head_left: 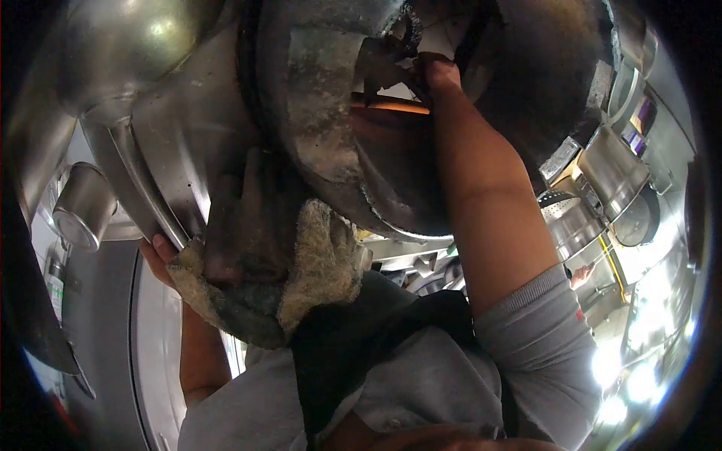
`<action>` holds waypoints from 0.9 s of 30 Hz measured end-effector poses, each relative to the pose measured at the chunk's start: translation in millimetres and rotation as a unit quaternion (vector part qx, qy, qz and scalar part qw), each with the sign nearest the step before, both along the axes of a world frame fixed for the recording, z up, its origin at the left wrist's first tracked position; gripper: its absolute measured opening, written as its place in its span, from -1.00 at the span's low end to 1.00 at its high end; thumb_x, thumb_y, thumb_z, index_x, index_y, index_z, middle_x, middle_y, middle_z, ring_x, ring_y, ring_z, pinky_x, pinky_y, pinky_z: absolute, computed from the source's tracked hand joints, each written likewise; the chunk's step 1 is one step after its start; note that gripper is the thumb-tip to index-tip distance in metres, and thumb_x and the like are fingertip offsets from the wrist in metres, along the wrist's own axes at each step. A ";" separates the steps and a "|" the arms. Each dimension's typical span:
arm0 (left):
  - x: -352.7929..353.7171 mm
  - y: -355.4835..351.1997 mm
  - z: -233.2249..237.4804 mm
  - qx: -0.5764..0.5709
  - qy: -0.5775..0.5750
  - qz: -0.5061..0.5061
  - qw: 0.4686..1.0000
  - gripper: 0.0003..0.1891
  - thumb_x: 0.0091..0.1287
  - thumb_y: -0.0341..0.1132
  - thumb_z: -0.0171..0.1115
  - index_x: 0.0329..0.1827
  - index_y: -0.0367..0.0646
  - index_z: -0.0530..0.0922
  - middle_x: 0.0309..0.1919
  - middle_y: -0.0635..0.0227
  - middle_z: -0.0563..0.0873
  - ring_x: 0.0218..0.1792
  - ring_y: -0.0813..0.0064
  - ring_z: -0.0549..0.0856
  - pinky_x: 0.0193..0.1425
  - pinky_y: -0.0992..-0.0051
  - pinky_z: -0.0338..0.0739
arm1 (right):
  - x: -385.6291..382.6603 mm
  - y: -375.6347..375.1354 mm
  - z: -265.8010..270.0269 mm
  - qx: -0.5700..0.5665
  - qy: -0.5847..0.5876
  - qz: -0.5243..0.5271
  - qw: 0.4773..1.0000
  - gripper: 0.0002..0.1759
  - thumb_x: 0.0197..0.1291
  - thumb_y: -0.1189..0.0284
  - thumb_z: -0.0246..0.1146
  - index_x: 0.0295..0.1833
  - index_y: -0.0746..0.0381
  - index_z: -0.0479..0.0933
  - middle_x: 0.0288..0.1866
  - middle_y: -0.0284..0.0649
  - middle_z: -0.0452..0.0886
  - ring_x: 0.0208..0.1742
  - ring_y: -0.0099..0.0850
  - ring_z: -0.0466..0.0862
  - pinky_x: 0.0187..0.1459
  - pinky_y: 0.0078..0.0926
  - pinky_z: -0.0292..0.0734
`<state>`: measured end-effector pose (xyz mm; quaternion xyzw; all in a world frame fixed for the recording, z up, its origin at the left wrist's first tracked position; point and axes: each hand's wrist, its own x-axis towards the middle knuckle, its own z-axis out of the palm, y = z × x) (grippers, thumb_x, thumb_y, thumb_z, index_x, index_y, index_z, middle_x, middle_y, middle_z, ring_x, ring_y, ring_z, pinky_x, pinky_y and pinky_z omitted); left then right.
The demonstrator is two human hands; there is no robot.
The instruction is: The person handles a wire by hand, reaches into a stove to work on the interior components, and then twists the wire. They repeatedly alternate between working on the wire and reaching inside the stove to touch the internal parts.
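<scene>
- A steel cup (83, 207) is seen at the far left, lying on its side with its round end turned toward the near left.
- A large shiny steel bowl (128, 45) fills the far upper left, and its rim runs down toward the cloth.
- The left hand (156, 252) is seen low on the left. Only its fingers show, curled tight over the left end of a cloth (320, 263).
- The cloth is a frayed, soot-stained wad. Its long axis runs left to right, and it is pressed up against the near rim of the wok.
- A blackened wok (316, 105) takes up the middle, between the two hands. It is tipped up on edge rather than laid flat, with its near rim low at the cloth and its far rim high. Whether the hollow or the underside is turned this way cannot be told.
- A dark apron (361, 346) is seen below the wok, over the person's front.
- The right hand (440, 75) is clenched on the wok's far edge, with the forearm running up to it from a grey sleeve (534, 331).
- A perforated strainer (560, 203) and steel pots (613, 169) are set at the right, well apart from the hands.
</scene>
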<state>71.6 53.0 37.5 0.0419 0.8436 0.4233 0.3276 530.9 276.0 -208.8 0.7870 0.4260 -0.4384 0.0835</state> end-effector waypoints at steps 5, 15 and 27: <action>-10.9 -16.1 -10.5 0.007 0.037 -0.043 0.998 -0.48 0.43 0.05 0.08 0.08 -0.33 0.45 -0.17 0.20 0.63 -0.13 0.40 0.59 -0.01 0.36 0.49 | -1.4 1.7 9.7 0.084 -0.049 0.216 0.972 -0.73 0.27 0.29 0.18 -0.11 0.23 0.67 -0.29 -0.24 0.74 -0.38 -0.42 0.71 -0.29 -0.44 0.58; -41.5 -98.6 -48.1 -0.094 0.352 -0.408 0.837 -0.61 0.59 -0.22 -0.09 0.35 -0.26 0.35 0.15 -0.13 0.47 -0.04 0.07 0.58 0.01 0.17 0.56 | -18.5 6.4 14.2 -0.021 0.003 -0.108 0.994 -0.69 0.18 0.23 0.22 -0.06 0.12 0.71 0.00 -0.17 0.73 0.02 -0.24 0.73 0.04 -0.33 0.60; -32.1 -48.5 -26.1 0.003 0.084 -0.121 0.989 -0.61 0.58 -0.18 -0.10 0.21 -0.35 0.42 0.00 -0.03 0.54 -0.12 0.19 0.56 -0.03 0.20 0.51 | -19.7 5.8 6.3 0.051 -0.144 0.146 0.977 -0.66 0.18 0.16 0.21 -0.10 0.11 0.72 -0.18 -0.19 0.77 -0.11 -0.32 0.76 -0.06 -0.36 0.59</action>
